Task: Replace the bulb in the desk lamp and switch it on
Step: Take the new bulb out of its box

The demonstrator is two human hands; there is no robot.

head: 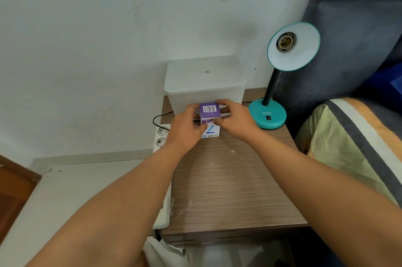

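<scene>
A small purple and white bulb box (210,118) stands on the wooden bedside table (230,179), just in front of a plastic container. My left hand (185,130) grips its left side and my right hand (235,119) grips its right side, fingers over the purple top flap with the barcode. The teal desk lamp (267,115) stands to the right, its shade (293,46) tilted toward me. Its socket (286,41) shows bare, with no bulb in it. A black switch (269,117) sits on the lamp's base.
A white lidded plastic container (204,83) stands against the wall behind the box. A white power strip (160,139) hangs at the table's left edge with a black cord (158,117) plugged in. A bed with a striped pillow (352,142) lies to the right.
</scene>
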